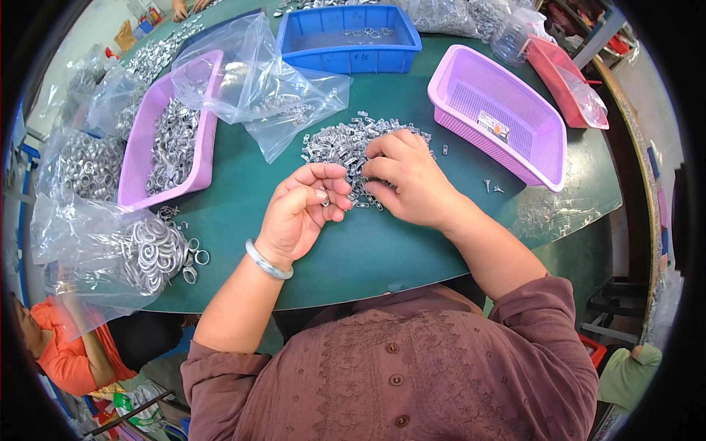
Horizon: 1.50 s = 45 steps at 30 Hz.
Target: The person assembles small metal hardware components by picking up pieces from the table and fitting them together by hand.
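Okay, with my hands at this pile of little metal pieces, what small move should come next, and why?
Probably a pinch into the metal pile with your right hand: it is right at the pile, and your left hand is half-curled close beside it. Whether either hand holds anything is hard to tell.

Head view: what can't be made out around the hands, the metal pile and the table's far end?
All in the head view:
1. Left hand: whether it holds a piece; curled fingers hide the palm, and the parts are tiny.
2. Right hand: whether it grips a piece; its own fingers block the contact.
3. Metal pile: the portion under the right hand, which covers it.
4. Another person's hand: its arm, cut off by the upper edge.
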Each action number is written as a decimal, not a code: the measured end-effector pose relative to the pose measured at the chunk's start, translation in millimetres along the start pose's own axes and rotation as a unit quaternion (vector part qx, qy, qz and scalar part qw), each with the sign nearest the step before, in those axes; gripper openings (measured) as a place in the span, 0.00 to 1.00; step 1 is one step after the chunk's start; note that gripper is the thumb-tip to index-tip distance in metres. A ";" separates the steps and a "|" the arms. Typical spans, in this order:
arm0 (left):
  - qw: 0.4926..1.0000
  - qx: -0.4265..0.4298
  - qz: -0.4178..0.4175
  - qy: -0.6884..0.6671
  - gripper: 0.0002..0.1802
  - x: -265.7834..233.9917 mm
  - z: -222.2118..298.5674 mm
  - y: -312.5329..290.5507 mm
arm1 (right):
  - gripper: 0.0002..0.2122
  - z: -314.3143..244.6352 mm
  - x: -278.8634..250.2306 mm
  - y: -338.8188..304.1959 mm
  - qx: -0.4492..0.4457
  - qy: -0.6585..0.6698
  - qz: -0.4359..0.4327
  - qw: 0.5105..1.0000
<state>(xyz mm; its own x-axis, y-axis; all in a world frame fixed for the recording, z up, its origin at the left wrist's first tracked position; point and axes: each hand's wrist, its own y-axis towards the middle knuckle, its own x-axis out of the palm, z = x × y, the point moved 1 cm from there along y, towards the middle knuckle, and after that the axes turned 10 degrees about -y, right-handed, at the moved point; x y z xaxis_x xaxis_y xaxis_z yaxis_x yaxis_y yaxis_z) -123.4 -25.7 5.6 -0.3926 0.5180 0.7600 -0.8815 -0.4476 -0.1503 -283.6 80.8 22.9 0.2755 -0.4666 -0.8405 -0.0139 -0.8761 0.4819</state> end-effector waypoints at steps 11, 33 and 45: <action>0.997 -0.024 0.045 0.063 0.10 -6.1 -3.1 0.7 | 0.07 -2.9 12.4 0.3 -0.016 -0.052 -0.001 0.999; 0.994 -0.063 0.061 0.068 0.08 -0.9 -7.2 -1.7 | 0.05 -3.9 12.0 0.7 0.020 0.220 0.082 0.972; 0.995 -0.074 0.031 0.052 0.09 1.4 -6.0 -3.8 | 0.03 -5.6 7.8 0.3 0.023 0.225 0.061 0.972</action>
<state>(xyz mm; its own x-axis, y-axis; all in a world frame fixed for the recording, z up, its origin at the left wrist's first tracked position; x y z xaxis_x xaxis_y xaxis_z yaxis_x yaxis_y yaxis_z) -122.2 -18.9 3.5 -0.4660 0.5689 0.6776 -0.8806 -0.3723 -0.2931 -276.0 77.6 17.8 0.6610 -0.4769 -0.5793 -0.1134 -0.8266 0.5512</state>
